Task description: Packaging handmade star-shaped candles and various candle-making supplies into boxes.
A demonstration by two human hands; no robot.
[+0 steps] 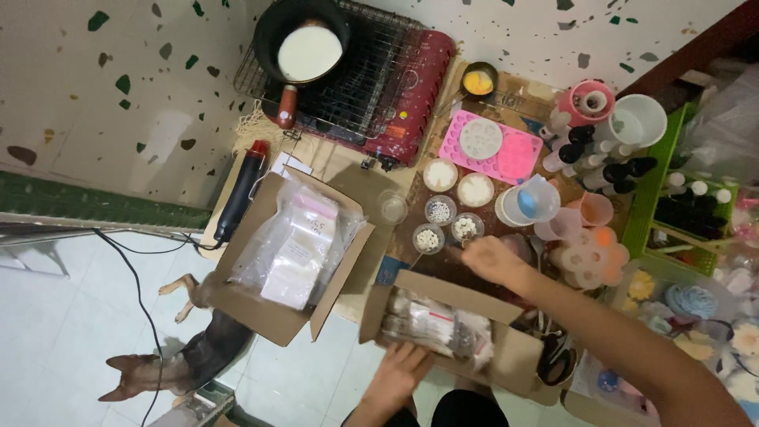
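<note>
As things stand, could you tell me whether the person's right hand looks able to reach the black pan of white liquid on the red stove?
Probably yes, with a stretch: the right hand hovers over the small jars, and the black pan sits uncovered beyond them.

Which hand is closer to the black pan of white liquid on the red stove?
Right. The right hand hovers by the small glass jars, below the pan; the left hand is farther down, at the cardboard box.
</note>
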